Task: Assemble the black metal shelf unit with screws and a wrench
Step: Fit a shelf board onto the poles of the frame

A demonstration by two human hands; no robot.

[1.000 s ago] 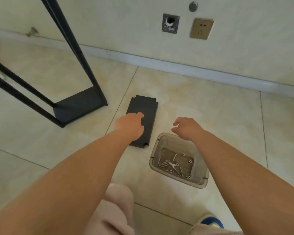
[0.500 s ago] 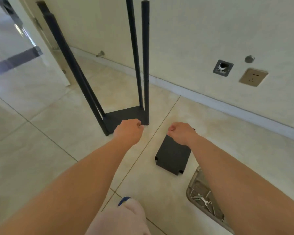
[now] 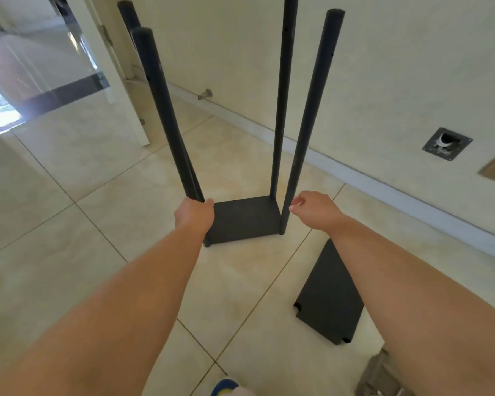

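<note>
Shelf frame (image 3: 245,217) stands on the tiled floor (image 3: 69,252) near the wall (image 3: 397,67), four black poles upright from its base. Your left hand (image 3: 194,213) grips the near-left pole (image 3: 163,115) low down, and your right hand (image 3: 315,207), fingers loosely curled and holding nothing, is just beside the near-right pole (image 3: 309,121). A loose black shelf panel (image 3: 329,298) lies flat under your right forearm, with a plastic box (image 3: 379,375) at the bottom edge.

far-right post (image 3: 285,81) top cut by frame, plastic box (image 3: 379,375) mostly hidden behind forearm, loose shelf panel (image 3: 326,295) partly covered
</note>
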